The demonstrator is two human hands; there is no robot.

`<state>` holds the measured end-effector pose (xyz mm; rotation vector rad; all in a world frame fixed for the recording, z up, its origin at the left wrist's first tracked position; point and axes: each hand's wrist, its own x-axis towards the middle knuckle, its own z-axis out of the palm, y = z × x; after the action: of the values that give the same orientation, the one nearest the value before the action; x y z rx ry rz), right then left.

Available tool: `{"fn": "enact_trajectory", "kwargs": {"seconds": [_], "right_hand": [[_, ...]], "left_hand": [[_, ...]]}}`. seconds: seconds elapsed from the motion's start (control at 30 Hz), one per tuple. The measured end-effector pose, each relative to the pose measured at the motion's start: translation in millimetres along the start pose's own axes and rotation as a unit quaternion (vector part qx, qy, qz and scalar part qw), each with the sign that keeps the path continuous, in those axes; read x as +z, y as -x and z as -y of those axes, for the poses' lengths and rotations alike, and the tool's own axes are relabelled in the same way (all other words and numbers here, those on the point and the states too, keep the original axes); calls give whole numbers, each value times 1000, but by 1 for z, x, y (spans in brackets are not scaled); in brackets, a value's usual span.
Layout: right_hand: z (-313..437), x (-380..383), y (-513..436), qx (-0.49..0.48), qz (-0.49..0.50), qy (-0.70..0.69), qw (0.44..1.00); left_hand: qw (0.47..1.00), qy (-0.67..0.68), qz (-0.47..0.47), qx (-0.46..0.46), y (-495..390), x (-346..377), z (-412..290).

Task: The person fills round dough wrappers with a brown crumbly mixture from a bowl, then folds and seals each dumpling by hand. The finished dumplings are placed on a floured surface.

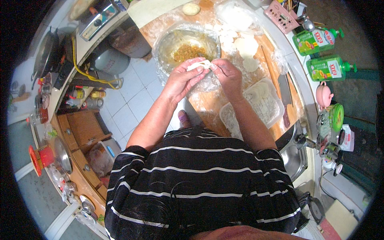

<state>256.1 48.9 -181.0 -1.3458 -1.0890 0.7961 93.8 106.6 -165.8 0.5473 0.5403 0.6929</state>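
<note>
Between my hands, above the near rim of a metal bowl (162,45), is a folded dough wrapper (198,64). My left hand (186,76) cradles it with the thumb on top, while the fingertips of my right hand (226,75) pinch its right end. Chopped brown filling (189,52) lies in the bowl, which has clear plastic wrap around it. Flat dough rounds (246,47) lie on the floury wooden board right of the bowl. Below my right forearm, a white plastic tray (270,103) dusted with flour holds several formed dumplings (260,91).
A rolling pin (271,72) and a cleaver (284,88) lie along the board's right side. Green dish-soap bottles (328,68) stand beyond them. A metal sink (295,162) is at lower right, and an open wooden drawer cabinet (85,129) is at left.
</note>
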Motion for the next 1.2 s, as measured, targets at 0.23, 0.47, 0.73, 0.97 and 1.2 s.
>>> {"fn": "enact_trajectory", "kwargs": {"seconds": [0.23, 0.47, 0.73, 0.97, 1.2], "right_hand": [[-5, 0, -2, -57, -4, 25, 998], [-9, -4, -4, -82, -1, 42, 996], [-1, -7, -5, -154, 16, 120, 981], [-7, -7, -5, -191, -4, 129, 973], [1, -6, -6, -241, 8, 173, 955]], "left_hand": [[998, -54, -5, -9, 0, 3, -1], [997, -81, 13, -7, 1, 5, -2], [991, -130, -2, 6, 1, 7, -3], [989, -150, -7, -6, 2, 9, -3], [975, -221, -15, 8, 3, 9, -2]]}}
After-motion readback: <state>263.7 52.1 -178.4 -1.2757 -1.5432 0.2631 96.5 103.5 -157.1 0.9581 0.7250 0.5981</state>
